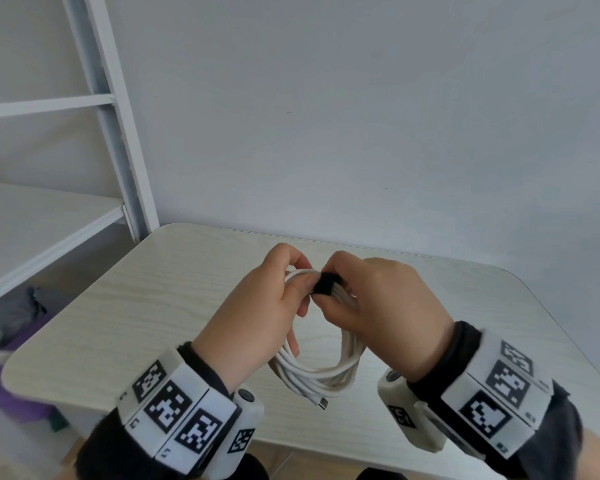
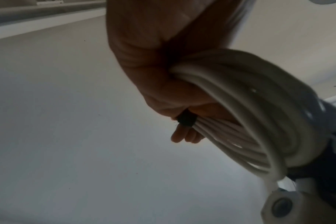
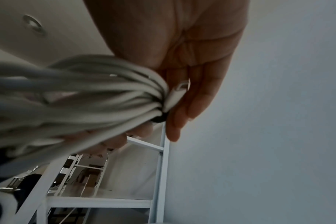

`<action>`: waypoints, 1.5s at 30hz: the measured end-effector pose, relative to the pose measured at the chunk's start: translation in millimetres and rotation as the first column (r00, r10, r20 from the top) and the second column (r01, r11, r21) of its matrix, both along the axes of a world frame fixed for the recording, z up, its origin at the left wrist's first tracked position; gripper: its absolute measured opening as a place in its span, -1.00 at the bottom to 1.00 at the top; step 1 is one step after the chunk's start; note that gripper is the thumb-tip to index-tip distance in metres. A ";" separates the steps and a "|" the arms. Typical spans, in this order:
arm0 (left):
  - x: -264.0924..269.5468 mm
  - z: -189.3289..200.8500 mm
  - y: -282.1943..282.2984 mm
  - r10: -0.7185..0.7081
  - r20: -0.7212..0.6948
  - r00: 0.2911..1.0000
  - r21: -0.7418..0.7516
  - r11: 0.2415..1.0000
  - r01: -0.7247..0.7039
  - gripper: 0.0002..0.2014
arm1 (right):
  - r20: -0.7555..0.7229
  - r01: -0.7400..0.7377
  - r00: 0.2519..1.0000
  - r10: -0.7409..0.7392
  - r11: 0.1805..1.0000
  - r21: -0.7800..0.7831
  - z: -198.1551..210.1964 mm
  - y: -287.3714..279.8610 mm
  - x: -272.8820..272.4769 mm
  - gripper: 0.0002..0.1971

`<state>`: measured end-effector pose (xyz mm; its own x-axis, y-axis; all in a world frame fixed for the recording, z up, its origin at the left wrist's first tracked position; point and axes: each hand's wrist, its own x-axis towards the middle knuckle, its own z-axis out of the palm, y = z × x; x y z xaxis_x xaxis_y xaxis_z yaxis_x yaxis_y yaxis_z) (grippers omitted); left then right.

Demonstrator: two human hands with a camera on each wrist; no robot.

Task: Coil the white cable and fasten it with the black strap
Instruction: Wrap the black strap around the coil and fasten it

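A: As we raise both hands above the pale table, our left hand pinches the top of the white cable coil.

B: Beside it, our right hand clamps the black strap around the bunched loops.

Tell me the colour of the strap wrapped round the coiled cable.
Black. The strap around the white cable shows best in the head view.

Both wrists are raised close together, the left hand and right hand nearly touching, each with thumb and curled fingers closed in a pinching grip.
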<state>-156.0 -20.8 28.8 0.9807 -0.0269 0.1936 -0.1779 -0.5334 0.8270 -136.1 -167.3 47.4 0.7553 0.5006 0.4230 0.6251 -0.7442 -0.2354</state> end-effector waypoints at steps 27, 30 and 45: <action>96.8 -5.2 -27.0 -0.088 -0.244 0.966 0.822 0.510 0.254 -0.72 | -0.348 0.058 0.934 -0.085 0.994 -0.089 -47.1 -13.3 87.7 -0.80; 110.9 -17.0 -30.8 -0.057 -0.308 0.950 0.827 0.478 0.297 -0.70 | -0.377 0.074 0.918 -0.125 0.987 -0.146 -57.4 -10.2 96.7 -0.76; 133.0 -49.3 -29.6 -0.041 -0.292 0.955 0.819 0.505 0.272 -0.71 | -0.437 0.081 0.868 -0.236 0.936 -0.344 -76.8 -4.0 127.7 -0.72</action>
